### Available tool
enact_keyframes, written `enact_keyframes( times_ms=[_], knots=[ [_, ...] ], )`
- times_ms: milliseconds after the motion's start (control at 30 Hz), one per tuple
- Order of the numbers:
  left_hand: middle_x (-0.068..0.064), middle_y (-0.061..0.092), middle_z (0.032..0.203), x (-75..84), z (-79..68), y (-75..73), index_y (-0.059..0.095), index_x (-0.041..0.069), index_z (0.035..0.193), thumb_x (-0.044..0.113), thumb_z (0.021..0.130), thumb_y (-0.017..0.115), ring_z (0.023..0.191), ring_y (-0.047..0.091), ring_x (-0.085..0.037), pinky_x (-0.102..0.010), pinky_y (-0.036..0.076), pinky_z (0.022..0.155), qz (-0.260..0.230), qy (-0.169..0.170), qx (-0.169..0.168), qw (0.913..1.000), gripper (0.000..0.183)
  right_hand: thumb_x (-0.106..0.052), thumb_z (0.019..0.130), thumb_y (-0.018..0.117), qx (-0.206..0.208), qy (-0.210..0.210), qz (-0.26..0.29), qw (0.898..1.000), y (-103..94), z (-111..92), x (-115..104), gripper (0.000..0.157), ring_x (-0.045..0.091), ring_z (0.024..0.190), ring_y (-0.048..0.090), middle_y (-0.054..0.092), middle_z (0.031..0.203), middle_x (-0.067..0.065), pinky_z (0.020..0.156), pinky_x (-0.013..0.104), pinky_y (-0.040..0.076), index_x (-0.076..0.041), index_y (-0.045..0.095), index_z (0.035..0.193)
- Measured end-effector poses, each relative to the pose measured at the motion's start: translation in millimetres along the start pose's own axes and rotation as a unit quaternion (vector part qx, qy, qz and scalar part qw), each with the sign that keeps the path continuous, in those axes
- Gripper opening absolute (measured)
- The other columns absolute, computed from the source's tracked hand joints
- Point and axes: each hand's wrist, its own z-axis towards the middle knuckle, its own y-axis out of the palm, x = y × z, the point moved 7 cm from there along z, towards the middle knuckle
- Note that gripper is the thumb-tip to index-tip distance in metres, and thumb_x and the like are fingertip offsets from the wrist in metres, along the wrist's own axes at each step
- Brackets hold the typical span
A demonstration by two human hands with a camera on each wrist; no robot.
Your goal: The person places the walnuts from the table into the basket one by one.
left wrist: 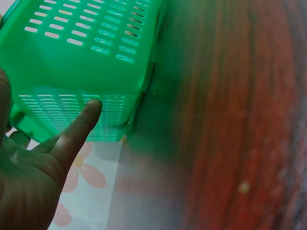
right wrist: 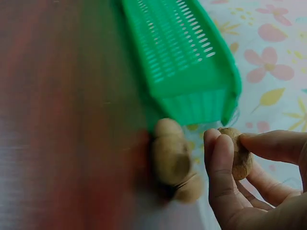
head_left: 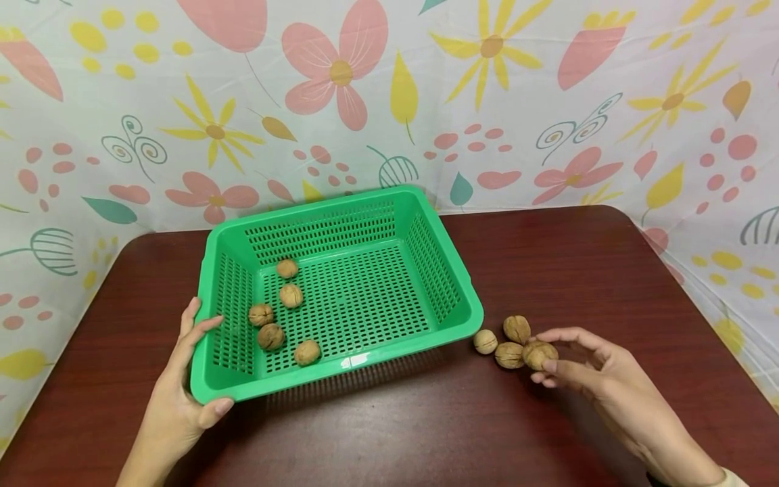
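A green slotted plastic basket (head_left: 365, 291) sits on the table, several walnuts (head_left: 291, 295) inside it toward its left end. My left hand (head_left: 167, 399) grips the basket's left end, fingers over the side rim and thumb on the front corner. Between thumb and fingers, my right hand (head_left: 615, 379) pinches a walnut (head_left: 539, 354); the right wrist view shows this held walnut (right wrist: 237, 153) from the side. Close beside that hand, three more walnuts (head_left: 509, 355) lie grouped on the table, just off the basket's right front corner.
The dark reddish-brown wooden table (head_left: 426, 426) extends around the basket. Along its back edge hangs a white cloth (head_left: 389, 149) printed with flowers and leaves, close behind the basket's far rim.
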Motion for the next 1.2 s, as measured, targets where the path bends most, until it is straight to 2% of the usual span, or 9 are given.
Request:
enact_keyframes(
  times_ms=[133, 267, 467, 600, 767, 900, 1100, 1200],
  knots=[
    [-0.003, 0.007, 0.178, 1.1, -0.1, 0.1, 0.042, 0.009, 0.158, 0.028, 0.079, 0.089, 0.163, 0.01, -0.014, -0.01, 0.027, 0.11, 0.001, 0.0, 0.0, 1.0, 0.093, 0.007, 0.1, 0.06, -0.007, -0.025, -0.004, 1.0, 10.5, 12.3, -27.3, 0.035, 0.022, 0.092, 0.078, 0.076, 0.118, 0.007, 0.082, 0.033, 0.061, -0.001, 0.063, 0.134],
    [-0.003, 0.007, 0.178, 1.8, -0.2, 0.4, 0.042, 0.008, 0.158, 0.027, 0.079, 0.089, 0.163, 0.01, -0.014, -0.01, 0.026, 0.11, 0.001, 0.0, -0.001, 1.0, 0.093, 0.005, 0.1, 0.062, -0.022, -0.044, -0.006, 0.999, 29.3, 24.5, -56.1, 0.035, 0.022, 0.095, 0.077, 0.075, 0.124, 0.011, 0.084, 0.035, 0.061, 0.001, 0.061, 0.135],
    [-0.003, 0.006, 0.178, 1.1, -0.5, -0.3, 0.042, 0.009, 0.158, 0.026, 0.079, 0.089, 0.163, 0.01, -0.014, -0.009, 0.028, 0.109, 0.002, -0.002, -0.001, 1.0, 0.094, -0.002, 0.101, 0.064, -0.047, -0.055, -0.015, 0.997, 59.8, 47.0, -95.2, 0.036, 0.027, 0.096, 0.077, 0.072, 0.127, 0.012, 0.086, 0.035, 0.061, 0.001, 0.06, 0.137],
    [-0.003, 0.006, 0.178, 0.5, -0.8, -0.2, 0.042, 0.01, 0.159, 0.025, 0.078, 0.089, 0.163, 0.011, -0.013, -0.009, 0.031, 0.107, 0.001, -0.004, -0.003, 1.0, 0.094, -0.006, 0.1, 0.067, -0.063, -0.05, -0.022, 0.996, 80.7, 68.8, -112.4, 0.036, 0.029, 0.099, 0.077, 0.07, 0.128, 0.013, 0.088, 0.034, 0.06, 0.0, 0.061, 0.135],
    [-0.003, 0.007, 0.178, 1.0, 0.0, 0.2, 0.042, 0.01, 0.159, 0.026, 0.079, 0.089, 0.163, 0.011, -0.014, -0.009, 0.029, 0.108, 0.001, -0.002, -0.003, 1.0, 0.094, -0.005, 0.099, 0.068, -0.098, -0.034, 0.007, 0.995, 109.5, 100.8, -125.8, 0.036, 0.029, 0.099, 0.076, 0.066, 0.134, 0.015, 0.087, 0.032, 0.06, -0.002, 0.061, 0.134],
    [-0.003, 0.006, 0.178, 0.1, 0.5, 0.0, 0.041, 0.01, 0.159, 0.027, 0.08, 0.089, 0.163, 0.01, -0.013, -0.009, 0.028, 0.109, 0.002, -0.003, -0.003, 1.0, 0.094, -0.001, 0.098, 0.066, -0.129, -0.02, 0.044, 0.99, 136.9, 128.2, -131.1, 0.035, 0.027, 0.096, 0.077, 0.066, 0.131, 0.015, 0.085, 0.03, 0.059, -0.002, 0.062, 0.132],
    [-0.002, 0.006, 0.178, -2.4, -0.8, -0.4, 0.041, 0.012, 0.16, 0.025, 0.08, 0.088, 0.162, 0.011, -0.012, -0.009, 0.029, 0.107, 0.004, -0.01, -0.004, 0.9999, 0.094, 0.003, 0.099, 0.06, -0.155, 0.008, 0.086, 0.984, 179.0, 167.6, -127.5, 0.039, 0.022, 0.092, 0.076, 0.069, 0.12, 0.013, 0.083, 0.028, 0.058, 0.003, 0.058, 0.138],
    [-0.001, 0.006, 0.178, -2.0, -1.0, 0.1, 0.041, 0.011, 0.159, 0.024, 0.079, 0.088, 0.162, 0.011, -0.012, -0.009, 0.031, 0.106, 0.003, -0.011, -0.004, 0.9999, 0.094, 0.005, 0.1, 0.057, -0.161, 0.021, 0.103, 0.981, 195.8, 186.1, -122.0, 0.043, 0.021, 0.092, 0.076, 0.067, 0.121, 0.012, 0.081, 0.026, 0.057, 0.005, 0.054, 0.143]
  ],
)
